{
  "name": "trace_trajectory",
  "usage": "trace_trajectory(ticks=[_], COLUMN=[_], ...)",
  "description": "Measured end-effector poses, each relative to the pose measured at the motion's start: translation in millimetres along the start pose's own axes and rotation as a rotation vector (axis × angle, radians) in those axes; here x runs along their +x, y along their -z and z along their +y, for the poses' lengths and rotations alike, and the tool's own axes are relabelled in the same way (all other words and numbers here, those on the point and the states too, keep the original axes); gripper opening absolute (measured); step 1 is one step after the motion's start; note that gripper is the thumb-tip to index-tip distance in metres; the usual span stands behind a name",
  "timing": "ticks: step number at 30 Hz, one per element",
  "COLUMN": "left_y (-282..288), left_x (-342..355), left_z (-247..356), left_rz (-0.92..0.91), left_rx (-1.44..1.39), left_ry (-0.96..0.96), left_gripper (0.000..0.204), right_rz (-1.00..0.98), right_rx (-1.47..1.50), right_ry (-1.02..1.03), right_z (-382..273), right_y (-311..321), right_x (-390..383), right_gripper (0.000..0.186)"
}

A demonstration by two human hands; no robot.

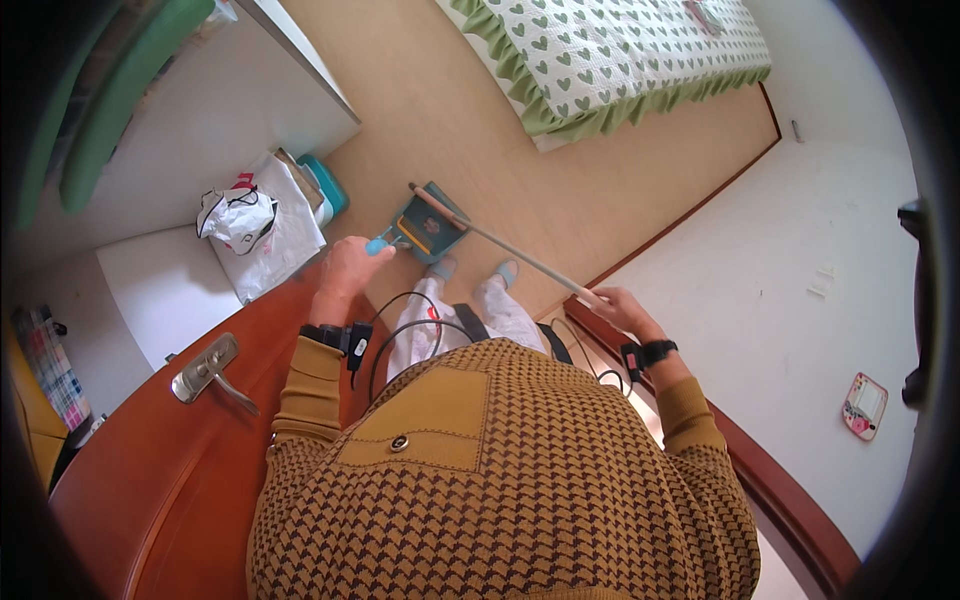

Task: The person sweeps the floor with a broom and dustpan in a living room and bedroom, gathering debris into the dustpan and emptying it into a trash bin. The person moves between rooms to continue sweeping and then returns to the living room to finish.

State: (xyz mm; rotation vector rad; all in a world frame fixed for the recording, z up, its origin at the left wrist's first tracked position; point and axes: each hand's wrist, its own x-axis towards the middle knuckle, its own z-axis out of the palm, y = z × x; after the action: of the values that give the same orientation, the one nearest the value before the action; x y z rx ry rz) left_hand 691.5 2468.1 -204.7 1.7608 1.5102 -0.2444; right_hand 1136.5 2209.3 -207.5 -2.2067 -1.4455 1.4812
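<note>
My left hand [352, 268] is closed round the light-blue handle [378, 244] of a dustpan. The teal pan of the dustpan [452, 244] hangs or stands beyond my feet; from above I cannot tell whether it touches the floor. An orange-yellow strip runs along its inside. My right hand [622, 310] grips the near end of a broom by its long pale stick [535, 263]. That stick slants away to the left, and the narrow broom head [437, 205] lies over the pan. Some small stuff in the pan is too small to name.
A reddish-brown door [200, 470] with a metal lever handle [205, 375] stands close on my left. Behind it, white bags [240, 222] lie beside a teal box [325, 185]. A bed with a green-heart cover [600, 60] is ahead. A white wall [760, 280] rises at right.
</note>
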Motion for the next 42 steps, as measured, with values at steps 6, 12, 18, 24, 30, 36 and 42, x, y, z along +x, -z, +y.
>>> trace_trajectory(ticks=[6, 12, 18, 24, 30, 36, 42], left_y=[16, 11, -42, -68, -60, -32, -107], left_x=[10, 39, 98, 131, 118, 76, 61], left_z=[-6, -20, -69, -86, -19, 97, 213], left_rz=[-0.524, -0.693, -1.007, -1.068, -1.107, -1.113, -1.289], left_rx=[-0.481, -0.616, -0.932, -0.808, -0.161, 0.536, 0.608], left_ry=[0.176, 0.209, 0.557, 0.693, 0.203, -1.362, -1.61], left_gripper=[0.057, 0.064, 0.051, 0.017, 0.014, 0.015, 0.015], right_rz=[0.001, 0.133, 0.249, 0.36, 0.135, 1.016, 1.57], right_rx=[0.378, 0.55, 0.593, 0.726, -0.108, 1.615, 2.317], right_ry=[-0.295, -0.564, -0.702, -0.948, -0.671, -1.336, -1.169], right_z=[4, 21, 19, 65, 134, 76, 89], right_y=[-6, -69, -133, -211, -316, -347, -397], right_x=[-97, -167, -227, -305, -394, -429, -438], right_gripper=[0.035, 0.041, 0.015, 0.036, 0.014, 0.029, 0.019])
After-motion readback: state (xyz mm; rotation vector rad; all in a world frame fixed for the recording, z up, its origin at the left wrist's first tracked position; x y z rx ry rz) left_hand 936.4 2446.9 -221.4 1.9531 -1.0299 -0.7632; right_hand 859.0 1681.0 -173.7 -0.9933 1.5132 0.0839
